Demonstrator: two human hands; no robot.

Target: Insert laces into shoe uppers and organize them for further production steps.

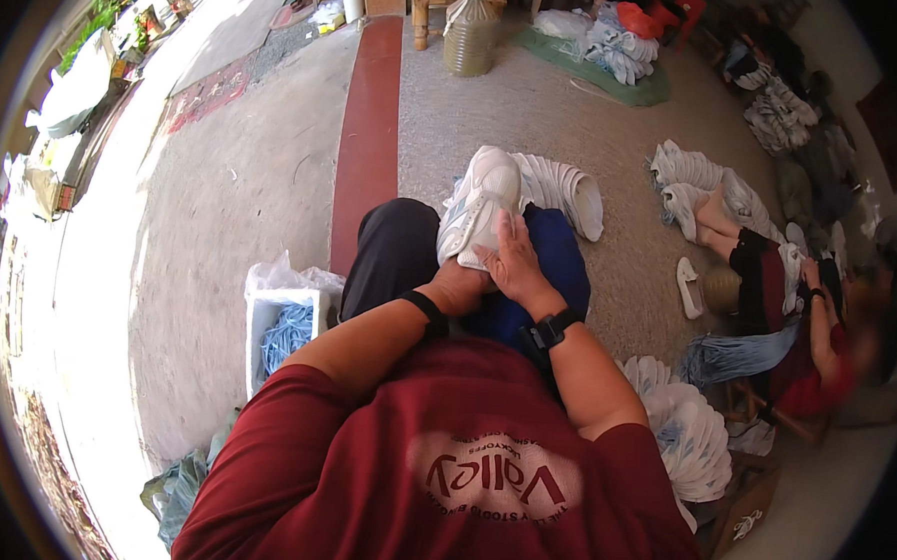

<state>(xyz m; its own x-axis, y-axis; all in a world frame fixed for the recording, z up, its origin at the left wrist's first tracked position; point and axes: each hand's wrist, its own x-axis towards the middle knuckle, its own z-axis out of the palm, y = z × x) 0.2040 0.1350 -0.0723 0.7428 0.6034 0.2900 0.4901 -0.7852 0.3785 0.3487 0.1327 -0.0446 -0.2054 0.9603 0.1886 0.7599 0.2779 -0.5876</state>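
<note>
A white sneaker (486,187) with pale blue side patches is held above my lap, toe pointing away from me. My left hand (458,283) is at its near end and holds it; the fingers are hidden by the shoe. My right hand (515,258) lies against the shoe's right side, fingers stretched out and thumb toward the opening. Just beyond, a row of nested white shoes (562,192) rests on the floor, partly behind the sneaker. Blue cloth (557,260) covers my right knee.
A white foam box (256,342) of blue laces (288,331) stands at my left. More white shoes (684,440) are piled at my right. A seated co-worker (810,366) handles shoes farther right. Ahead are a large plastic jug (470,36) and a green mat (588,68) with bundled shoes.
</note>
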